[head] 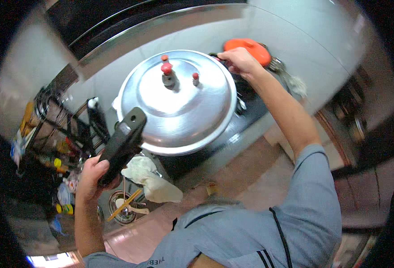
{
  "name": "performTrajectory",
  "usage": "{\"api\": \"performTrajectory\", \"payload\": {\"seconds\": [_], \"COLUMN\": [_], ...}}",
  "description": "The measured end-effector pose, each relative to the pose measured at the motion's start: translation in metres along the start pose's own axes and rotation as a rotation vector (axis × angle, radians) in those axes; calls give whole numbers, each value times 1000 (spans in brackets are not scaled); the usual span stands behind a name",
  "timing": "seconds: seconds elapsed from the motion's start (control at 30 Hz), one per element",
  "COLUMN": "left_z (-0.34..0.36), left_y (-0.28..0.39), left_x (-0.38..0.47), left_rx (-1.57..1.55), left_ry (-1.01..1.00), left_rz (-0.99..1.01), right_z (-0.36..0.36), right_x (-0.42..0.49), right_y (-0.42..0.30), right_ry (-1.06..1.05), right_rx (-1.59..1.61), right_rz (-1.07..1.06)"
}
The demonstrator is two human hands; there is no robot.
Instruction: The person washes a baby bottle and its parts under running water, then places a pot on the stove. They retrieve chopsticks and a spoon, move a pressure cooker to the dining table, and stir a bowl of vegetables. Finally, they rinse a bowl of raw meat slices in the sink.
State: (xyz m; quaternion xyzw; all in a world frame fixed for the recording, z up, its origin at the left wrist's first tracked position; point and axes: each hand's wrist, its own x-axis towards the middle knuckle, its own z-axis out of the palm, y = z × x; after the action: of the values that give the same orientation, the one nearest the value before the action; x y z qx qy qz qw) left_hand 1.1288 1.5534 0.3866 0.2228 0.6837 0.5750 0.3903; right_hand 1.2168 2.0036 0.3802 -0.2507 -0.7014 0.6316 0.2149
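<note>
In front of me is a large pressure cooker with a shiny metal lid [180,124]. Red-capped valves [166,69] stand on the lid. On the cooker's near left side, my left hand [91,174] is wrapped around its long black handle [125,144]. At the far right rim, my right hand [239,62] pinches a small dark side handle [215,56]; part of that handle is hidden by the fingers. The cooker is over a black stove surface [247,115].
An orange lidded pot [259,53] stands behind my right hand. To the left are a dark wire rack [79,117] and several bottles. A pale cloth [153,182] lies at the near counter edge, beside a metal bowl [113,202] with yellow chopsticks [125,205] across it.
</note>
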Motion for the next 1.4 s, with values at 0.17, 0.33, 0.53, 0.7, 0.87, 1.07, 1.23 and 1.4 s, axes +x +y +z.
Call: {"api": "performTrajectory", "payload": {"seconds": [0.17, 0.33, 0.53, 0.7, 0.87, 1.07, 1.23, 1.4], "left_z": [5, -26, 33, 140, 252, 363, 437, 519], "left_y": [-5, -23, -70, -95, -130, -182, -230, -257], "left_x": [-22, -43, -40, -85, -174, -303, -417, -512], "left_rx": [179, 252, 290, 479, 459, 650, 739, 876], "left_ry": [-214, -463, -543, -871, -1339, -1781, -1908, -2101], "left_rz": [121, 74, 41, -7, -78, -109, -151, -169], "right_z": [-42, -43, -51, -21, 51, 111, 155, 177], "right_x": [-133, -268, -521, -717, -902, -1088, -1212, -1319], "right_y": [8, 44, 100, 161, 141, 125, 121, 135], "right_ry": [263, 610, 1002, 1321, 1640, 1895, 2092, 2293], "right_rx": [70, 70, 229, -58, 328, 345, 347, 400], "right_rz": [18, 77, 34, -17, 179, 240, 253, 278]}}
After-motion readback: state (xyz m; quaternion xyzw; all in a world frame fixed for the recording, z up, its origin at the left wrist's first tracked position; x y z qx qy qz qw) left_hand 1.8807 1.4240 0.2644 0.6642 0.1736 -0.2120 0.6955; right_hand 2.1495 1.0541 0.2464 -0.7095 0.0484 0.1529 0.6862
